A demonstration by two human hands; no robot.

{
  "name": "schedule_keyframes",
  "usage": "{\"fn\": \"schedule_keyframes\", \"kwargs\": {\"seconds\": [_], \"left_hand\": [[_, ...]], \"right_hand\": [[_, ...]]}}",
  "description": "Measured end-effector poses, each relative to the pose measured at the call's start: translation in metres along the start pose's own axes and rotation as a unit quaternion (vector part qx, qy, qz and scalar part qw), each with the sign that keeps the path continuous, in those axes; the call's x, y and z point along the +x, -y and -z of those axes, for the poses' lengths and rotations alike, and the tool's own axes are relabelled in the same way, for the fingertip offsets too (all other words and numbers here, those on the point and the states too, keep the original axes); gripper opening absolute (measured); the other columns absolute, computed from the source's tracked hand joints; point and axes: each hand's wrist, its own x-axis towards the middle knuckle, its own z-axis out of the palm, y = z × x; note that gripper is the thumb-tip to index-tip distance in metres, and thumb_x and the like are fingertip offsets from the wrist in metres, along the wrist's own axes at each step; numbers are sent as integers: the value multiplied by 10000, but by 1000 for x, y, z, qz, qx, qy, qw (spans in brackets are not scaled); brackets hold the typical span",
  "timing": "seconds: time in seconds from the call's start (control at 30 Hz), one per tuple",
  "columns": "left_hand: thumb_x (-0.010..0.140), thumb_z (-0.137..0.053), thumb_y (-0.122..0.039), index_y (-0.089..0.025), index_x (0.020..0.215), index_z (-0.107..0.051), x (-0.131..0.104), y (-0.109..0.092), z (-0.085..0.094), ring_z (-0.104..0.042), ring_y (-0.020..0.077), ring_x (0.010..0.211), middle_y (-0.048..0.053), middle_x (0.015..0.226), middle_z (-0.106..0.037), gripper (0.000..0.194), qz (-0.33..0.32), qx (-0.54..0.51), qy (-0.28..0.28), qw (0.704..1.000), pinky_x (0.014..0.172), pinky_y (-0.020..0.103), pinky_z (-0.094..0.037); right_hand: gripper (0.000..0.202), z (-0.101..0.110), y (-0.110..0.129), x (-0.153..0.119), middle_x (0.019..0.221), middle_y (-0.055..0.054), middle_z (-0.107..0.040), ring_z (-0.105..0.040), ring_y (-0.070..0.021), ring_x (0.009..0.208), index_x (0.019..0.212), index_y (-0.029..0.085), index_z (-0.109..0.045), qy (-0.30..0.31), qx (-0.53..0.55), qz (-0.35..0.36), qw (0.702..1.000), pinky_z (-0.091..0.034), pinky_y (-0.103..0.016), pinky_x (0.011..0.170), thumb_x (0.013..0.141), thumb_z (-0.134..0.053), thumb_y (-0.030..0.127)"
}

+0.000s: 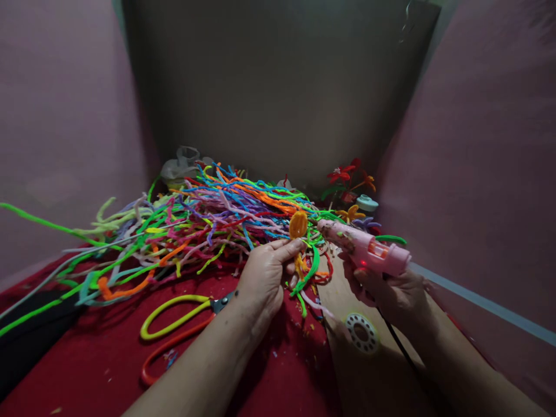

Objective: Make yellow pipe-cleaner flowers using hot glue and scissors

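L hand (pixel 271 272) grip clamped on orange pipe-cleaner petal (pixel 297 225), held up in front of multicol. pipe-cleaner pile (pixel 226 211); R hand (pixel 391 292) grip wrapped rnd pink glue gun (pixel 365 246), tip just beside petal. Scissors (pixel 218 303) on red cloth (pixel 99 359).

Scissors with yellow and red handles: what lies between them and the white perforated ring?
In the head view, the left forearm, then scrap-strewn red cloth, then a strip of the tan board under the ring.
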Motion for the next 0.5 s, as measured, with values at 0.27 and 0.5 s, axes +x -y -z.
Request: {"fn": "schedule_keyframes", "kwargs": {"seconds": [0.27, 0.5], "left_hand": [[621, -731, -228, -95, 615, -631, -1, 2, 0, -319, 23, 315, -33, 437, -470, 166, 8, 9, -8, 1000, 317, 160, -237], [645, -710, -218, -95, 615, -630, -1, 2, 0, -319, 28, 316, -33, 432, -463, 150, 9, 13, -8, 1000, 319, 164, -237]], "right_hand": [[453, -3, 10, 2, 845, -69, -700, -645, -196, 637, 1169, 235, -605, 3, 6, 10, 1000, -551, -300, 511, 742, -675, 368], [407, -3, 14, 1, 774, -62, -697, -658, -205, 653, 1149, 230, -620, -1, -23, 21, 1000, -560, -294, 515, 762, -656, 353]]}}
